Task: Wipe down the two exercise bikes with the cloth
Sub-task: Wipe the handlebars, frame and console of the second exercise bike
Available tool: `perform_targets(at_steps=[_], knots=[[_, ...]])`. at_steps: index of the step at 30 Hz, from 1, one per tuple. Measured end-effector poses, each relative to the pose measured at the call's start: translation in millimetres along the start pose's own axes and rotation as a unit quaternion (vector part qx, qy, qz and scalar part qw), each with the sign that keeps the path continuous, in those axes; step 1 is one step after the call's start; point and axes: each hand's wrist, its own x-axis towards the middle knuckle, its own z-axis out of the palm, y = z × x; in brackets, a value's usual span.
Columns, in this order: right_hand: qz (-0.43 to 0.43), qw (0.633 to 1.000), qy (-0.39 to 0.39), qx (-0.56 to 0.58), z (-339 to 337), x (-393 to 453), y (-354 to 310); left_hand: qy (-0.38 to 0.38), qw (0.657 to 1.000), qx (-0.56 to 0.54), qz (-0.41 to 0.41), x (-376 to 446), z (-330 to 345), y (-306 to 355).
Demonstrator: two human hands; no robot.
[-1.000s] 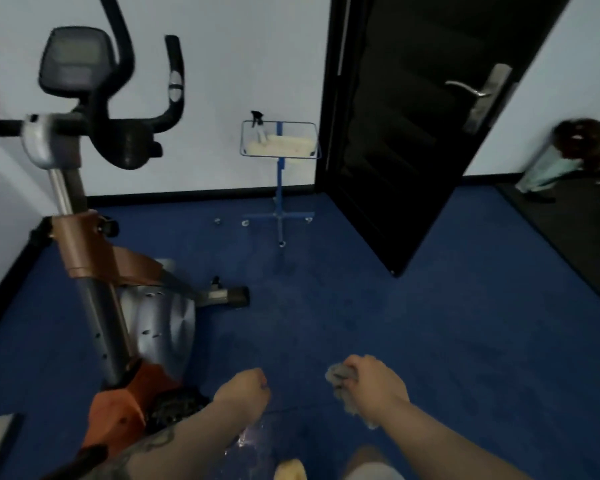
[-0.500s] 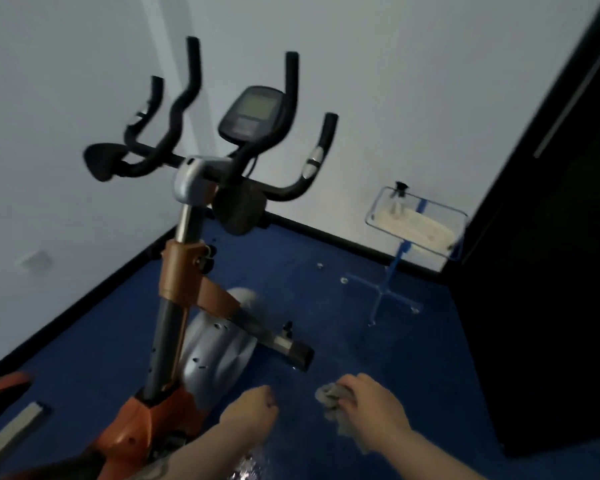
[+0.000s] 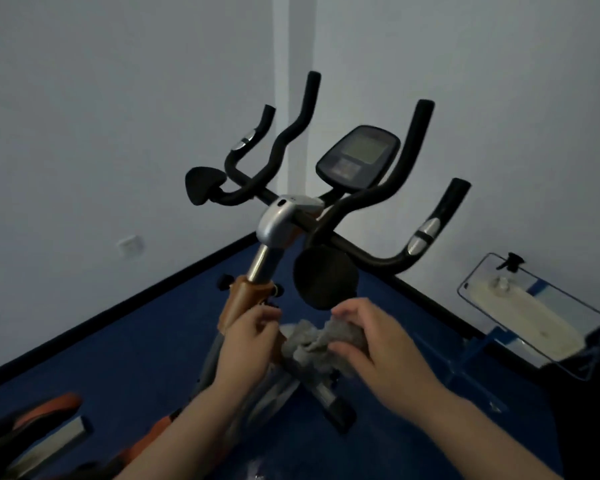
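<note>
A blue carpet (image 3: pixel 101 344) met white walls. Our left hand (image 3: pixel 246 344) pinched one end of the grey cloth (image 3: pixel 321 341), our right hand (image 3: pixel 371 344) gripped the other, below the exercise bike's (image 3: pixel 281 220) handlebars. Bunched so, it might wipe patchily.

We stand facing a corner of the room, with the exercise bike (image 3: pixel 278 230) straight before us, its handlebars (image 3: pixel 388 199) spreading left and right above our hands. The console (image 3: pixel 359 155) sits on the handlebars, right of the stem. Between our left hand (image 3: pixel 248 344) and right hand (image 3: pixel 378 351) we hold the cloth (image 3: pixel 321 341), in front of the bike's post. To the right, near the wall, a stand (image 3: pixel 471 355) carries a tray (image 3: pixel 534 313) with a spray bottle (image 3: pixel 510 265) on it. At lower left lies part of a second bike (image 3: pixel 39 431).
</note>
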Motion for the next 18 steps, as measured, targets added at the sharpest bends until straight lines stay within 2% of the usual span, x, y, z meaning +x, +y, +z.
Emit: perform_targets(at_steps=[3,5,7,9,12,16,18], knots=[[-0.112,0.986,0.057,-0.106,-34,48,-28,0.014,0.996,-0.084,0.017,32,-15,19],[-0.146,0.971,0.084,-0.167,-43,83,-35,0.011,0.994,-0.102,0.021,47,-17,27],[-0.114,0.961,0.108,-0.228,-40,113,-32,0.014,0.994,-0.1,0.042,62,-11,33],[-0.036,0.951,0.131,-0.279,-24,123,-21,0.015,0.991,-0.117,0.059,68,-1,40],[0.11,0.952,0.147,-0.243,16,114,-8,0.008,0.985,-0.162,0.058,68,16,46],[0.132,0.931,0.111,-0.323,33,125,-8,-0.002,0.976,-0.21,0.064,69,36,49],[0.112,0.948,0.067,-0.291,22,128,1,0.007,0.974,-0.219,0.057,69,42,47]])
